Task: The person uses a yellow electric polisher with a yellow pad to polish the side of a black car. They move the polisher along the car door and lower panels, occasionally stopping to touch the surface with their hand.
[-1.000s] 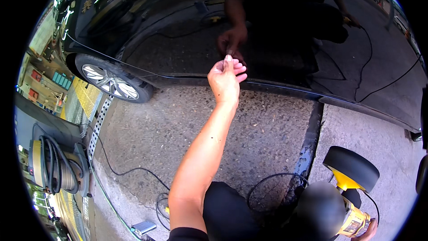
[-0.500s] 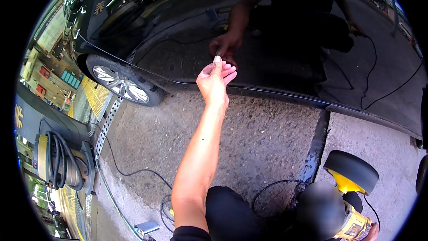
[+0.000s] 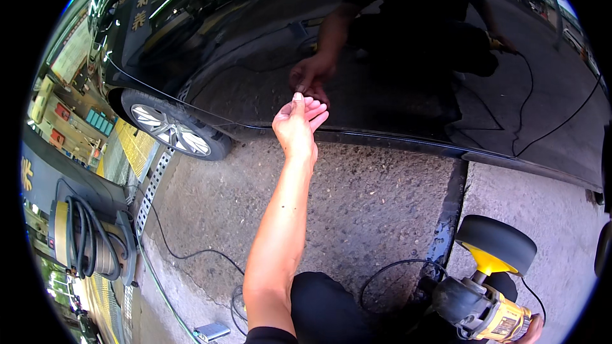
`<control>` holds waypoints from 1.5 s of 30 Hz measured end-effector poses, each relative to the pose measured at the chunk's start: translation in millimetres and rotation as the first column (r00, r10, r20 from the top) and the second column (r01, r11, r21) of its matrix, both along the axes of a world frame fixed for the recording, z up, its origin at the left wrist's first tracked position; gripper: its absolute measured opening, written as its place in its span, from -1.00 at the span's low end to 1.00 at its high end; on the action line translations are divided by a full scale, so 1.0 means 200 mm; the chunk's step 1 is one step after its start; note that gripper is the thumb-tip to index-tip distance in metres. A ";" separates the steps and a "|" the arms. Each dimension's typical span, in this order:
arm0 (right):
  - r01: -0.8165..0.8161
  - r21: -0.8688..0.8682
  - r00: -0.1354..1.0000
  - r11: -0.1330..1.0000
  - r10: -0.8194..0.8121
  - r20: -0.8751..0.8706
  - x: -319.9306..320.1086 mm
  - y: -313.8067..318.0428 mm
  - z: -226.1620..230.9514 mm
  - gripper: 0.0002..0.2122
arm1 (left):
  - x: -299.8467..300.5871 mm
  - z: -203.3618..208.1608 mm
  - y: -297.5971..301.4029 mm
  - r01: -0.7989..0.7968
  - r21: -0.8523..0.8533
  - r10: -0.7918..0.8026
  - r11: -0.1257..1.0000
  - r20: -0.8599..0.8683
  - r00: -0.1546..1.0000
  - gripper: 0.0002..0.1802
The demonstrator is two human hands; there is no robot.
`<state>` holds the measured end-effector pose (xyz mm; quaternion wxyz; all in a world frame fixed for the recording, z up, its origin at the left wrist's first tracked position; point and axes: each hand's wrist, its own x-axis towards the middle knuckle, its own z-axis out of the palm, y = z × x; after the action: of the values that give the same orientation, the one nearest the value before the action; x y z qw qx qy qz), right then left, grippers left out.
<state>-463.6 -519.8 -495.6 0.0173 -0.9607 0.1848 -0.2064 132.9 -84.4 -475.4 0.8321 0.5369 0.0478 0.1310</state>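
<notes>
My left hand (image 3: 298, 122) reaches up to the glossy black car door (image 3: 395, 105), close to its lower part. Its thumb is pressed toward the index finger in a pinch, the other fingers loosely curled. Whatever the pinch may hold is too small to make out, and I cannot tell whether the fingertips touch the paint. At the lower right, my right hand (image 3: 534, 330) grips the rear end of a yellow and black electric polisher (image 3: 494, 312). Its round dark pad (image 3: 500, 242) on a yellow backing tilts upward, apart from the door.
A wheel (image 3: 172, 124) with silver spokes is at left. Nearby stands a hose reel (image 3: 92, 236). A black cable (image 3: 191, 255) and a pale green hose (image 3: 153, 274) cross the rough concrete. A small silver box (image 3: 211, 331) lies near my left elbow. The door mirrors my arms.
My left hand has shifted slightly down and left in the view, still pinched. The polisher has moved a little to the left, its pad still raised.
</notes>
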 end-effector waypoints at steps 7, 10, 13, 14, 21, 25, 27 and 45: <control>-0.002 0.030 1.000 1.000 0.002 0.002 0.03 0.02 0.04 -0.59 | -0.01 0.04 -0.02 -0.011 0.065 0.013 0.998 -0.030 0.999 -0.61; -0.015 0.032 1.000 0.999 0.014 0.020 0.05 0.04 0.07 -0.58 | -0.02 0.04 -0.03 -0.015 0.071 0.016 0.997 -0.017 1.000 -0.62; -0.005 0.052 1.000 0.999 0.004 0.015 0.03 0.04 0.06 -0.57 | -0.03 0.05 -0.04 -0.007 0.062 0.007 0.998 0.002 1.000 -0.65; -0.003 0.035 1.000 0.999 0.003 0.013 0.02 0.04 0.07 -0.57 | -0.02 0.05 -0.04 -0.006 0.064 0.007 0.998 -0.005 1.000 -0.67; 0.117 0.029 0.991 0.993 -0.119 0.054 -0.09 0.00 -0.10 -0.65 | -0.16 0.21 -0.24 0.140 0.333 -0.134 0.932 -0.041 0.990 -0.72; 0.075 -0.005 0.995 0.997 -0.075 0.072 -0.07 0.00 -0.08 -0.63 | -0.24 0.40 -0.43 0.107 0.468 -0.168 0.877 0.090 0.982 -0.61; 0.082 -0.015 0.994 0.997 -0.081 0.078 -0.09 0.00 -0.08 -0.64 | -0.24 0.45 -0.51 0.113 0.501 -0.177 0.858 0.083 0.981 -0.62; 0.081 -0.035 0.993 0.996 -0.078 0.086 -0.08 -0.04 -0.09 -0.64 | -0.24 0.40 -0.58 0.173 0.189 -0.183 0.967 0.039 0.982 -0.77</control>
<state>-479.7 -527.5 -512.7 -0.0016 -0.9431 0.2180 -0.2509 85.3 -201.1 -395.5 0.7880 0.6100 -0.0362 0.0745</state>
